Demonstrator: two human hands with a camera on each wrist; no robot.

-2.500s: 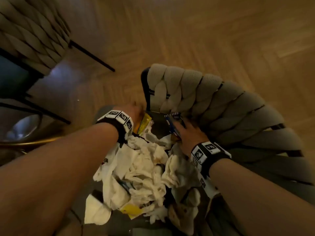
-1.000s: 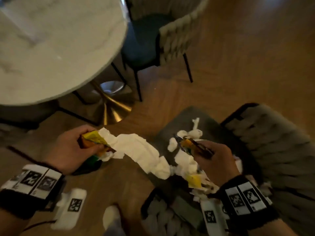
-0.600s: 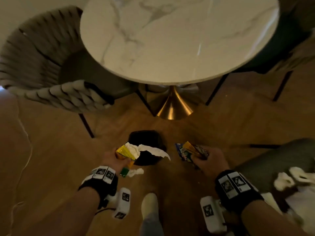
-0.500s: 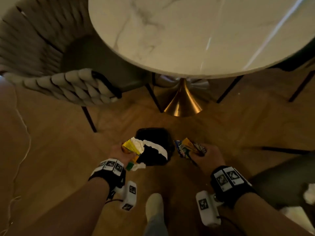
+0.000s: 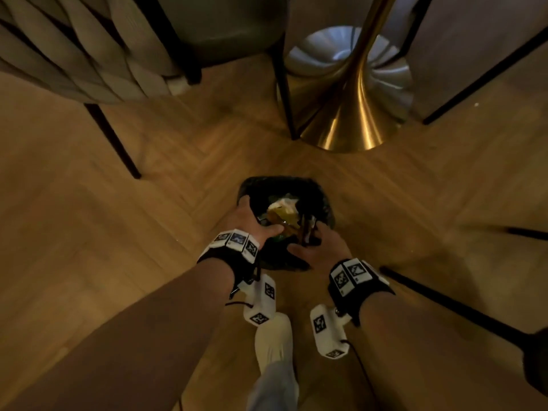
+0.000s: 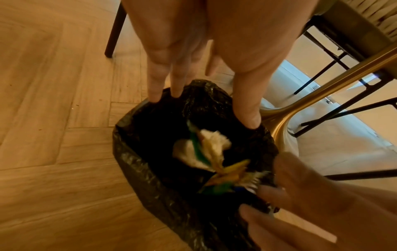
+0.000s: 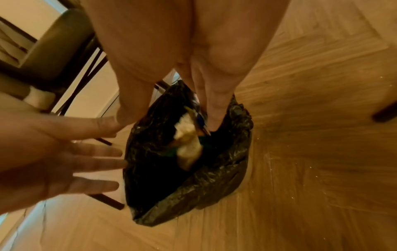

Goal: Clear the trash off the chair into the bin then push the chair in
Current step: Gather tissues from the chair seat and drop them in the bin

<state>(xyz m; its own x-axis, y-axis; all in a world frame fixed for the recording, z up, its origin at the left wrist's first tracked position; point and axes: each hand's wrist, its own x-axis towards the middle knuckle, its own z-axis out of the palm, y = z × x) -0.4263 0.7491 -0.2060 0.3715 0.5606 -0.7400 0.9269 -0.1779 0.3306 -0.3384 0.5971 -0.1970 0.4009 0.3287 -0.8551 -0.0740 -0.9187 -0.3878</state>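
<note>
My bin (image 5: 323,203) wears a crinkled, glossy black plastic liner; inside lies soft white paper (image 6: 189,151) and shiny foil wrappers (image 6: 232,171). The floor (image 5: 148,232) is smooth, matt herringbone wood. At one o'clock stands a polished brass-coloured metal table base (image 5: 350,126); at eleven, a chair (image 5: 74,54) of thick woven cloth.

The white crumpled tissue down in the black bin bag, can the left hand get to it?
Probably yes. The left hand hangs open right above the bin bag, whose mouth gapes wide. The white crumpled tissue lies on top, uncovered; the right hand sits off at the rim.
</note>
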